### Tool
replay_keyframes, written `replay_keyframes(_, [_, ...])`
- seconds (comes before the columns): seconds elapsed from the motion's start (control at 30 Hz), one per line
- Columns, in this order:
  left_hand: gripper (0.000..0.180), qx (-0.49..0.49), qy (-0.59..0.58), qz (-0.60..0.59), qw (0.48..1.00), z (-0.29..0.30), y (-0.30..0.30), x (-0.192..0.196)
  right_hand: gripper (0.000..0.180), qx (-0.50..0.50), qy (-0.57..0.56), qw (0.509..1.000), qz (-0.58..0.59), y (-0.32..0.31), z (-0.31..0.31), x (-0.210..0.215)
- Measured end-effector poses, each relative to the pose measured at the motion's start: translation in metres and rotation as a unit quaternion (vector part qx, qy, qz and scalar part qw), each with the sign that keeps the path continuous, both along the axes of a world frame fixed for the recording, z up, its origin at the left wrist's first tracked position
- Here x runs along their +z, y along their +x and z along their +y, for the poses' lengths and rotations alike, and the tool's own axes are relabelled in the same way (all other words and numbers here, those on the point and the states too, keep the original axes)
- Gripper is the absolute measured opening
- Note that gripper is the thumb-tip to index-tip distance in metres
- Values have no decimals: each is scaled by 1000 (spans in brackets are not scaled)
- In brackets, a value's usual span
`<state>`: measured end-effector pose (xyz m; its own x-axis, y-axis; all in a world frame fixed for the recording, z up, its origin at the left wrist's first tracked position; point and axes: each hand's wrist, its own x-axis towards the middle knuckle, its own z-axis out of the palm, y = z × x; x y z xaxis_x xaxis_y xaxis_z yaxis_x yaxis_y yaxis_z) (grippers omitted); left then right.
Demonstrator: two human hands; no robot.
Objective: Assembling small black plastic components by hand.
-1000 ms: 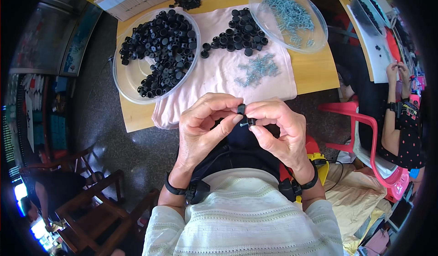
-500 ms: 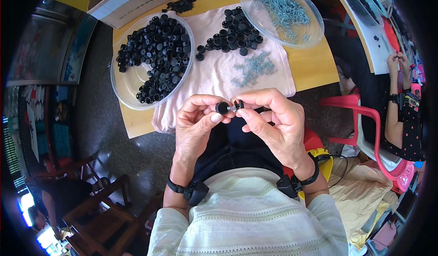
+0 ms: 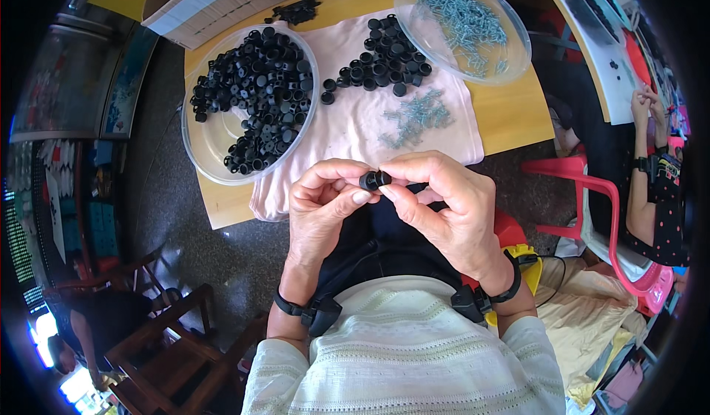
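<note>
Left bowl: I see a clear bowl (image 3: 214,145) at upper left, partly full of black caps (image 3: 255,93).
Cloth: more loose caps (image 3: 381,56) and screws (image 3: 418,116) wait at top middle.
Hands: my left hand (image 3: 325,208) and right hand (image 3: 444,208) have fingers pinched shut on one small black cap (image 3: 373,180) at the middle.
Progress: I think many are done, many left.

My hands (image 3: 399,201) hang off the table's (image 3: 518,116) near edge, over open air. Straight ahead the cloth (image 3: 347,130) lies bare along its near strip, so I can reach in there. Further in, loose screws (image 3: 418,116) and a heap of caps (image 3: 381,56) block the middle. The cap-filled bowl (image 3: 214,149) takes the left side, the screw dish (image 3: 462,27) the far right corner. Bare wood shows along the right edge.
</note>
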<state>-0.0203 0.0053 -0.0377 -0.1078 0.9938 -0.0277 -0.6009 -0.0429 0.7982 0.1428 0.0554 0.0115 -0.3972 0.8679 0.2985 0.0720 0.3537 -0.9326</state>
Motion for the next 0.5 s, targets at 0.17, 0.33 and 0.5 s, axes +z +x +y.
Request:
replay_keyframes(0.17, [24,9,6,47,999,1,1,1,23,-16,53,998,-23,0,0,-6])
replay_keyframes(0.33, [23,17,11,70,997,2,2,1,25,-30,85,995,-50,4,-1,-12])
replay_keyframes(0.5, [24,14,19,117,993,-1,1,2,27,-29,56,997,-35,6,-4,-14])
